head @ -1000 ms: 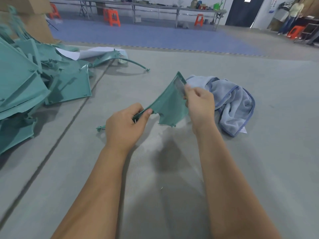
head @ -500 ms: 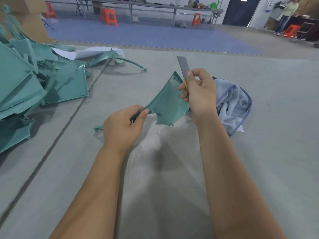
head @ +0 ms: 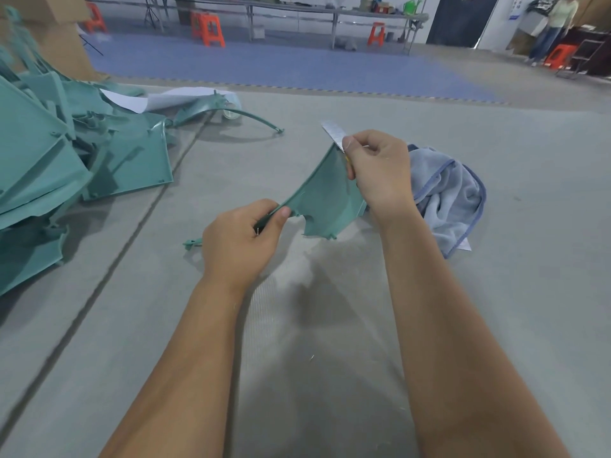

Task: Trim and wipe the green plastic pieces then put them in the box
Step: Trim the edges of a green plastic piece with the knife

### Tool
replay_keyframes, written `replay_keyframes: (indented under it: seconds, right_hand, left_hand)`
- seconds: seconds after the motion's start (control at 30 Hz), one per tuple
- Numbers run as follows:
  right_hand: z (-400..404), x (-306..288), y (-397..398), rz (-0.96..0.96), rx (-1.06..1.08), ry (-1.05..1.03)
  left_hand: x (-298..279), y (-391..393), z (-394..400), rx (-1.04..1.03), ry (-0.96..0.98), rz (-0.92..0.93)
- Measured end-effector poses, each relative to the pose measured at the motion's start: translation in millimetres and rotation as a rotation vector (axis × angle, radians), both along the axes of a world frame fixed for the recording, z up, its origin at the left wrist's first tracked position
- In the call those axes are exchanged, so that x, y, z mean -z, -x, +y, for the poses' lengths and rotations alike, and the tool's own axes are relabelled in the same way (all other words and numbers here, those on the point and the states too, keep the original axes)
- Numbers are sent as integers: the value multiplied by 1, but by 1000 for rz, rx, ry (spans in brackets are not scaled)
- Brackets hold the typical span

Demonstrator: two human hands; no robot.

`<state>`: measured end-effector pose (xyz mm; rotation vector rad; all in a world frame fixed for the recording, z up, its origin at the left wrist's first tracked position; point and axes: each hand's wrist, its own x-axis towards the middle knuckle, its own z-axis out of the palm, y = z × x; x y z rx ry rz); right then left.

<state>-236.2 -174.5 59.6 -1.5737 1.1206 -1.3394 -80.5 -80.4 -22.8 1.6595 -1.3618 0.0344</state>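
Well, the trimming looks to be in hand. The left hand pinches the narrow lower end of a curved, fan-shaped green plastic piece, thumb on top and fingers curled beneath, so the piece is held up off the grey floor mat between the two hands. The right hand is curled round a flat grey metal blade; only the blade's tip shows above the thumb, up at the top corner of the piece, and there is a hint of yellow at the grip. Whether the edge is touching the plastic I cannot tell from here.

To do this well, I would say the blade should run along the raised rim at a shallow angle, shaving the burr rather than digging into the face. The piece is thin and bows under its own curve, so the pinch at the far end leaves the top corner free to flex; a grip nearer the blade would steady it. The stroke is best kept away from the holding thumb.

A crumpled pale blue cloth with a darker blue border lies on the mat just behind the right hand, handy for the wiping. A heap of untrimmed green plastic panels sits well off to the left. A brown cardboard carton stands behind the heap, though I cannot say it is the box meant.
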Motion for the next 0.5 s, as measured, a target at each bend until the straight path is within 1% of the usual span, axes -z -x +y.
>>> replay_keyframes:
  seconds: [0.1,0.27,0.4,0.5]
  right_hand:
    - [0,1,-2,-59,35,-13]
    - [1,8,-4,19,45,-21]
    - [6,14,-4,28,-37,-58]
    - [5,9,-4,-17,1,-52]
  left_hand:
    - [0,0,0,8,0,5]
    - [1,-1,0,-1,-7,5]
    - [1,-1,-1,-3,-15,1]
    - [1,-1,-1,1,-14,3]
